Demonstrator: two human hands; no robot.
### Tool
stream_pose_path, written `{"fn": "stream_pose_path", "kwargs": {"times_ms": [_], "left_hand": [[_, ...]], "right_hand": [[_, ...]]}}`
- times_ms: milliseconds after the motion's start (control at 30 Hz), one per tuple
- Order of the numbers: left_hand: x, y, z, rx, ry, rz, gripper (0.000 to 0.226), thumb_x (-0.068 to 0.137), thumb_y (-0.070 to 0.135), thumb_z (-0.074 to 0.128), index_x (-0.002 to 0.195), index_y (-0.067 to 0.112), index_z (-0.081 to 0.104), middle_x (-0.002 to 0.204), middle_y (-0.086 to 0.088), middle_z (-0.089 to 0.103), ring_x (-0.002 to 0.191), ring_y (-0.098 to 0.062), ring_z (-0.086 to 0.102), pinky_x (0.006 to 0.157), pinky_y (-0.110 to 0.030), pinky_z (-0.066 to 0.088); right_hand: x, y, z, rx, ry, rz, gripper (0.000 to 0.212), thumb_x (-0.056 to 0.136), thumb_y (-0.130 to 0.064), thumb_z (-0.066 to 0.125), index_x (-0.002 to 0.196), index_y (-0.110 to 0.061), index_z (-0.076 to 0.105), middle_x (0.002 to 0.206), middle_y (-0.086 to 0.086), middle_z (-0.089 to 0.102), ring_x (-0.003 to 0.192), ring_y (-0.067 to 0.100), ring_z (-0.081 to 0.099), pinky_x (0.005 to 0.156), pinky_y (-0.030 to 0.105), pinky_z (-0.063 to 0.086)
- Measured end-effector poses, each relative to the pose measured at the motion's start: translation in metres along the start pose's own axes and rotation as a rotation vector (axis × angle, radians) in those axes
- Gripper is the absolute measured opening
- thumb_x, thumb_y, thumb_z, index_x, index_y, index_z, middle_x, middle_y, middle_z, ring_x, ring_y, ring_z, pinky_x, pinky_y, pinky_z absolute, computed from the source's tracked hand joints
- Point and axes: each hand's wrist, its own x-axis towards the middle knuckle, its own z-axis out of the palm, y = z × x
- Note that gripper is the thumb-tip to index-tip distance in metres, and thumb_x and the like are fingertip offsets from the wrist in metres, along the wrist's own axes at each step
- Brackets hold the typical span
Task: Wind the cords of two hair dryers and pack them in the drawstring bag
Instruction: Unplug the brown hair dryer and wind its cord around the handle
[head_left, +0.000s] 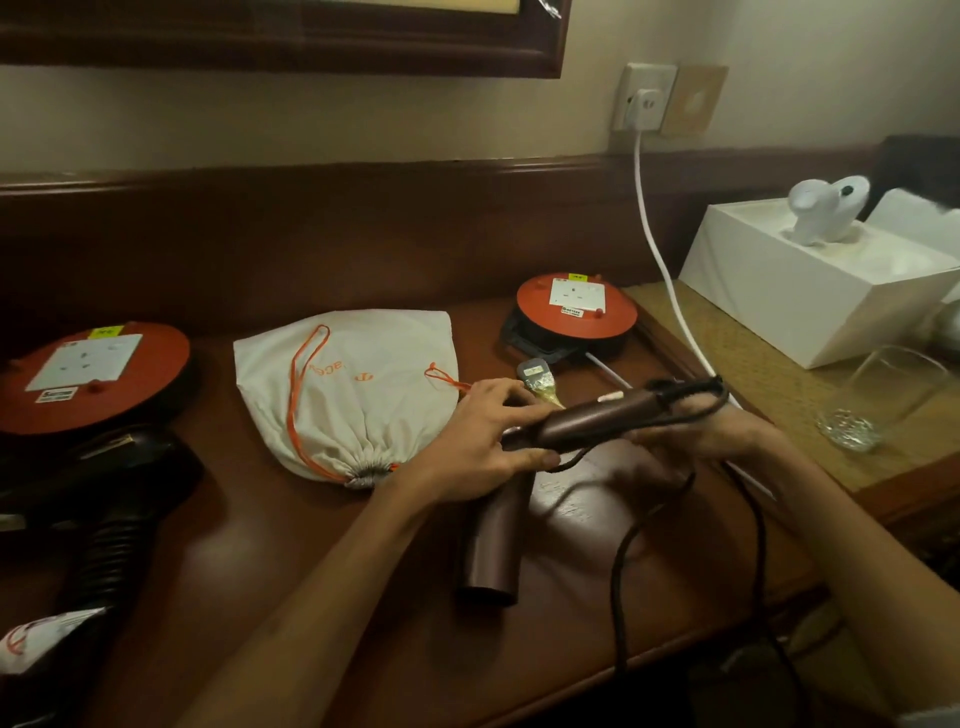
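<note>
A brown hair dryer (587, 415) is held above the wooden desk (291, 561), its barrel (493, 551) pointing down toward me. My left hand (483, 441) grips it where handle meets barrel. My right hand (727, 426) holds the far end of the handle together with its dark cord (623, 561), which loops down over the desk edge. A white drawstring bag (353, 384) with orange cord lies drawn closed to the left of my hands. A black hair dryer (104, 488) lies at the far left.
Two red cable reels stand on the desk, one at the left (93, 379), one behind my hands (576, 312). A white cable (660, 260) runs from the wall socket (644, 104). A white box (826, 280) and a glass (878, 400) sit on the right.
</note>
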Motion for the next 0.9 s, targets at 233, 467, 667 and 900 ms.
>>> {"fn": "stream_pose_path", "kwargs": {"times_ms": [233,467,667,900], "left_hand": [[0.001,0.022,-0.003,0.217,-0.149,-0.016,0.078,0.090,0.045,0.073,0.157,0.028,0.037,0.145,0.002,0.051,0.142,-0.014,0.028,0.127,-0.047,0.010],[0.011,0.030,0.006,0.336,-0.204,-0.026,0.088,0.088,0.046,0.074,0.160,0.032,0.025,0.151,-0.001,0.049,0.146,-0.020,0.029,0.127,-0.052,0.004],[0.006,0.013,-0.003,0.182,-0.027,-0.009,0.058,0.080,0.051,0.071,0.134,0.035,0.065,0.126,-0.001,0.066,0.131,-0.023,0.046,0.114,-0.050,0.028],[-0.005,0.002,-0.019,-0.192,0.089,-0.067,0.051,0.077,0.020,0.087,0.125,0.029,0.073,0.112,0.010,0.065,0.111,-0.006,0.061,0.096,-0.019,0.047]], "right_hand": [[0.017,-0.026,-0.037,0.189,-0.186,0.102,0.019,0.095,-0.019,0.064,0.108,-0.016,0.078,0.093,0.019,0.070,0.070,0.027,0.055,0.061,0.029,0.046],[-0.025,-0.112,-0.007,-0.177,-0.017,-0.229,0.017,0.092,-0.017,0.071,0.109,-0.021,0.070,0.094,-0.002,0.077,0.087,0.013,0.073,0.079,0.034,0.061],[-0.069,-0.116,0.038,-0.288,-0.032,-0.182,0.020,0.088,-0.052,0.062,0.102,-0.037,0.064,0.101,-0.016,0.070,0.096,0.000,0.065,0.084,0.032,0.058],[-0.068,-0.056,0.105,-0.144,0.141,-0.265,0.008,0.101,-0.028,0.057,0.093,-0.030,0.056,0.073,0.001,0.061,0.066,0.018,0.057,0.060,0.046,0.049]]}}
